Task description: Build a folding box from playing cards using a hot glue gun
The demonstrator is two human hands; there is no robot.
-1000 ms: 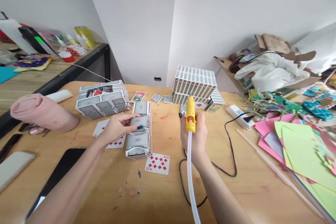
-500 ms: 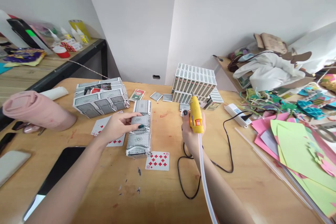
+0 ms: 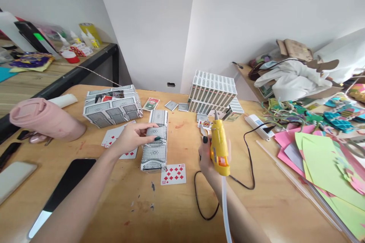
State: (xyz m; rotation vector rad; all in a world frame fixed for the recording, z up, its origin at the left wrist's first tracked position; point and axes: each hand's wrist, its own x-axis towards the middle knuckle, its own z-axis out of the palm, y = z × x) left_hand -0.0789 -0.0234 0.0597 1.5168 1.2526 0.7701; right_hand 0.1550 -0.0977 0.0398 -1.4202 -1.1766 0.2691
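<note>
Pale walls [image 3: 145, 26] stand beyond both hands, over a light wooden table [image 3: 176, 212] marked with small stains. Farthest to the left of the left hand [image 3: 132, 136] lies a pink lidded tumbler [image 3: 48, 119], tipped on its side. Nearer, just left of the left forearm, is a flat black glossy slab [image 3: 71, 174]. Beyond the left wrist sits an open-topped box covered in grey-patterned playing cards [image 3: 114, 111], with red and dark bits inside. White cards with red diamonds [image 3: 111, 135] lie flat, partly hidden by that wrist.

With fingers partly curled, the left hand rests on a long narrow block faced with grey-patterned cards [image 3: 154, 156]; thumb and forefinger touch its upper face, but whether they grip it I cannot tell. This block extends to the right of the palm, both beyond the fingertips and nearer than them. A ten of diamonds [image 3: 173, 174] lies just beside its near end, between the two hands.

The right hand [image 3: 212, 155] is closed around a yellow plastic glue gun [image 3: 219, 140], nozzle pointing away, a translucent glue stick [image 3: 225, 205] trailing from its rear. Beyond this hand stands a stack of grey-and-white card packs [image 3: 212, 89]; to its right are a white power strip [image 3: 259, 126], then pink and lime-green paper sheets [image 3: 325, 159].
</note>
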